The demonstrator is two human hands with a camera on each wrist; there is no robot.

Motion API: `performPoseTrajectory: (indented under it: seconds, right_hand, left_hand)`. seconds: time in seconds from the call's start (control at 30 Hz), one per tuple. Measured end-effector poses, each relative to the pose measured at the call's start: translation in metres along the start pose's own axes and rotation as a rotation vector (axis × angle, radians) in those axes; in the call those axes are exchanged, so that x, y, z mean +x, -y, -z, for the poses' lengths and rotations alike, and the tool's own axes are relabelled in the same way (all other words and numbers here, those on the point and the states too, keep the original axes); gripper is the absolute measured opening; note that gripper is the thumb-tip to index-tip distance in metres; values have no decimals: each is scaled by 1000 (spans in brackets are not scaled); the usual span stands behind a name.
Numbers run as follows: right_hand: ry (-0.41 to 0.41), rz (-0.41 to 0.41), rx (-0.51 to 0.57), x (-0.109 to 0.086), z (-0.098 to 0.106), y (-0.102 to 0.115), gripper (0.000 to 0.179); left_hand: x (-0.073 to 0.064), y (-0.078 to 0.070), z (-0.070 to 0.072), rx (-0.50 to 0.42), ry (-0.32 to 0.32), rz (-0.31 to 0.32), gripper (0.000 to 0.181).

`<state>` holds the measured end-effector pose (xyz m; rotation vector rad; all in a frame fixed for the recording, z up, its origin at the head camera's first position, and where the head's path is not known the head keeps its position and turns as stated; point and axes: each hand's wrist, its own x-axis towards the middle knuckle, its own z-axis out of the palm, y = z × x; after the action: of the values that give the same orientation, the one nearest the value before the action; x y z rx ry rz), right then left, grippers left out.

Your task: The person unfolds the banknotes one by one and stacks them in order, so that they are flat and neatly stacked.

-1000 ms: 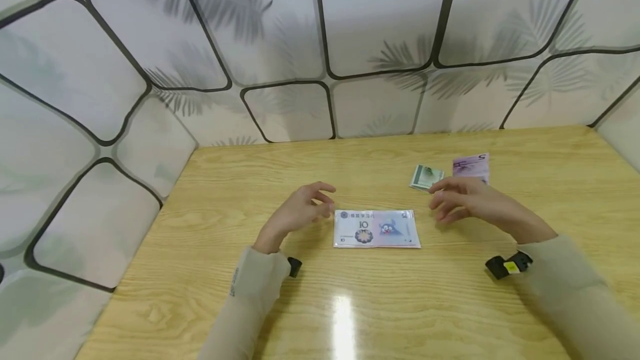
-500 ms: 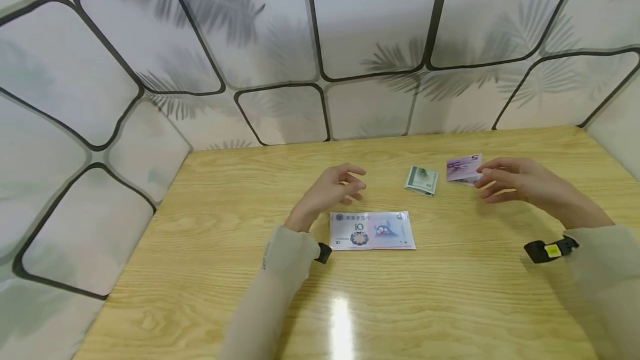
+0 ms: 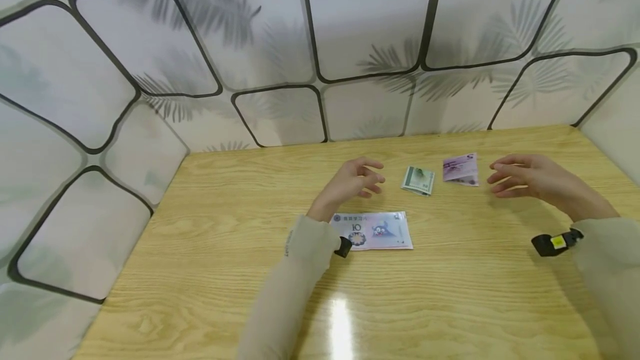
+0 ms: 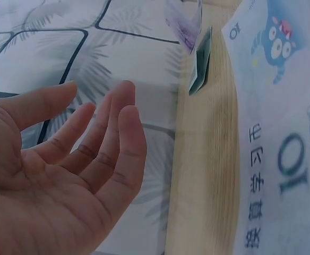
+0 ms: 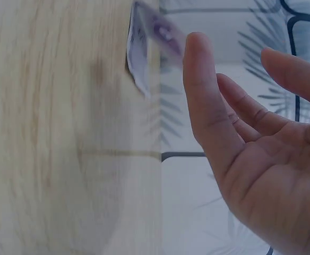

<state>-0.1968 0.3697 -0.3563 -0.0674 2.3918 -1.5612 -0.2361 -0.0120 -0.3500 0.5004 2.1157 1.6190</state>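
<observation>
My left hand (image 3: 353, 183) hovers over the table with fingers loosely bent and nothing in them, left of a folded green banknote (image 3: 419, 180). Below its wrist lies a flat 10 play banknote (image 3: 382, 231), partly covered by the sleeve and wrist strap. My right hand (image 3: 537, 182) is held just right of a folded purple 5 banknote (image 3: 460, 170), its relaxed fingers pointing at the note and apart from it. In the right wrist view the purple note (image 5: 138, 53) stands half unfolded past the fingertips. The left wrist view shows the green note (image 4: 201, 64) folded like a tent.
All the notes lie on a wooden table (image 3: 210, 249). A patterned wall (image 3: 370, 104) with leaf prints rises along its back edge, and another wall panel (image 3: 60, 226) borders the left side. Each wrist wears a black strap (image 3: 556, 242).
My left hand has moved right and away from me, from beside the 10 note toward the green one. The right hand has shifted right, uncovering the green and purple notes.
</observation>
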Motion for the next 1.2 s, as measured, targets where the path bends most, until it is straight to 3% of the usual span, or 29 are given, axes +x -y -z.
performPoseTrajectory:
  seconds: [0.17,0.37,0.6,0.93,1.2]
  right_hand:
    - [6,-32,-19,5,4,-3,26]
    - [3,-63,22,10,9,-6,22]
    - [10,-94,33,19,10,-9,39]
    - [8,-120,62,23,9,-9,40]
    - [19,-128,58,29,5,-10,41]
  left_hand:
    - [8,0,-7,-40,11,5,38]
    - [18,-2,-16,-74,18,-2,38]
    - [30,-6,-28,-99,27,-17,37]
    - [47,-10,-49,-190,35,-17,36]
    - [61,-12,-63,-172,30,-20,35]
